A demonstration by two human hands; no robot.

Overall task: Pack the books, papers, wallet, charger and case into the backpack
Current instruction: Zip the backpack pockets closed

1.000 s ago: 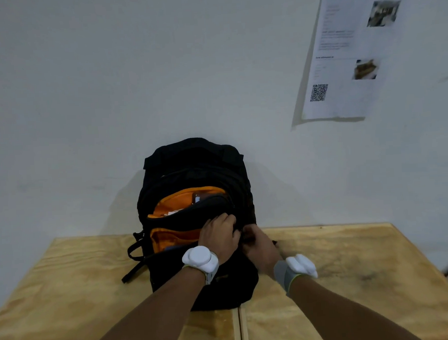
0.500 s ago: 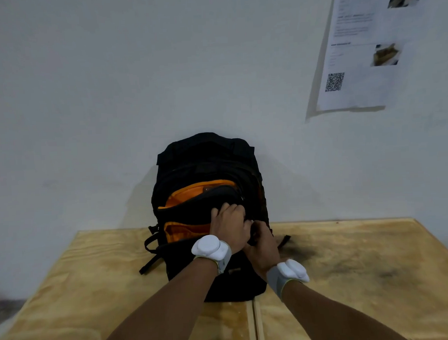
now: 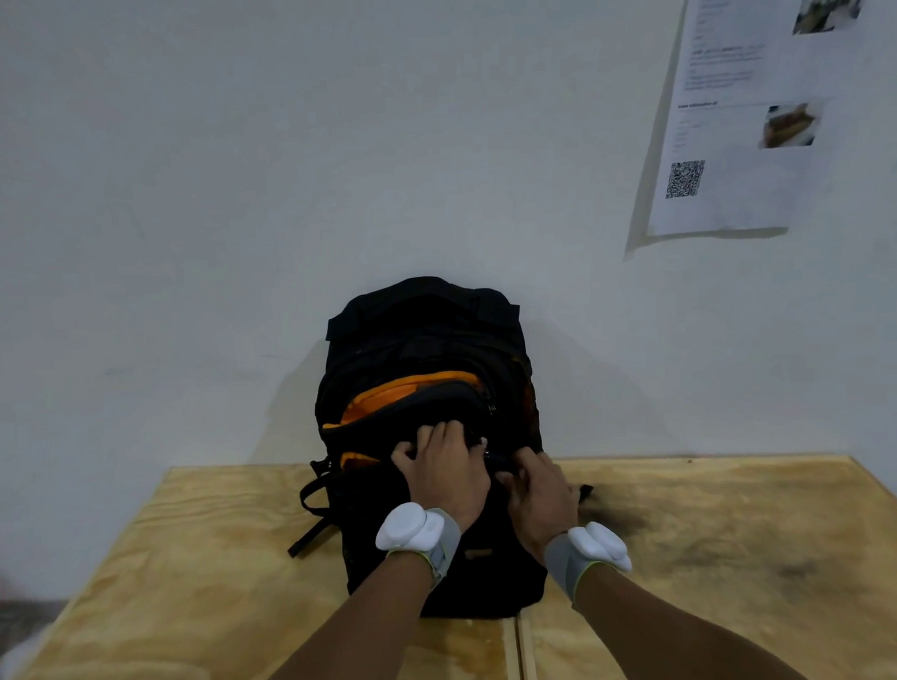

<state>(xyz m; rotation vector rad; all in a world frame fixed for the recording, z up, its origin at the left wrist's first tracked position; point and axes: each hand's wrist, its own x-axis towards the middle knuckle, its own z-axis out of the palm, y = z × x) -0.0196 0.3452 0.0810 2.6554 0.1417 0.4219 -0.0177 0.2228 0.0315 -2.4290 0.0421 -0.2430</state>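
Head cam: left hand (image 3: 444, 473) & right hand (image 3: 540, 495) grip backpack (image 3: 426, 351); label unreadable.

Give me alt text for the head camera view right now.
Both hands, left hand and right hand, grip the front of a black backpack standing on a plywood table against a white wall. Orange lining shows through its open pockets.

Black backpack (image 3: 426, 340), orange lining (image 3: 407, 388) shown at its openings. Pale yellow plywood table (image 3: 190, 582), grain visible, dark smudges at right. White wall (image 3: 223, 169). White wrist devices (image 3: 408, 526) on grey bands.
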